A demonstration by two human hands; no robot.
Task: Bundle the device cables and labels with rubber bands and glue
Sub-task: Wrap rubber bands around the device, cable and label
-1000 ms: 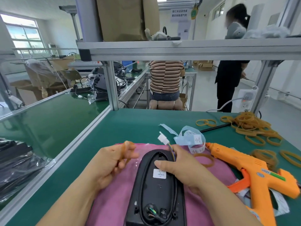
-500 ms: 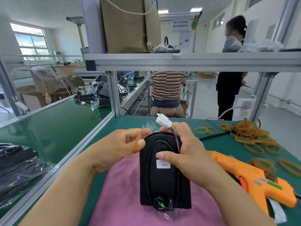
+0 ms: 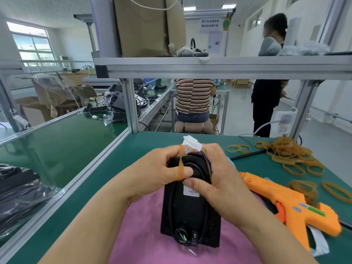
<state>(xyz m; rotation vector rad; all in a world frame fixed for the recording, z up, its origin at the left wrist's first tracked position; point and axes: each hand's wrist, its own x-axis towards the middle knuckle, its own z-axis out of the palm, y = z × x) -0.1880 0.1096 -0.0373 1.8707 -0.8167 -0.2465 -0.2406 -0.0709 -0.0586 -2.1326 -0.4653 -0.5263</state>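
A black oblong device [image 3: 187, 214] stands tilted upright above a pink cloth [image 3: 144, 242]. My right hand [image 3: 219, 180] grips its upper right side, thumb on the white sticker, holding coloured wires that end in a white connector [image 3: 191, 144] above the top. My left hand [image 3: 156, 172] is at the top left of the device with a tan rubber band [image 3: 181, 164] stretched between its thumb and forefinger, over the device's upper end. The device's top edge is hidden by both hands.
An orange glue gun [image 3: 293, 204] lies to the right on the green bench [image 3: 114, 168]. A pile of loose rubber bands [image 3: 289, 151] lies at the back right. Bagged black parts [image 3: 17, 193] sit at the left. Two people are beyond the bench frame.
The device was lifted from lying flat on the cloth to upright. My left hand brought the rubber band up and stretched it over the device's top; the label strip is out of sight.
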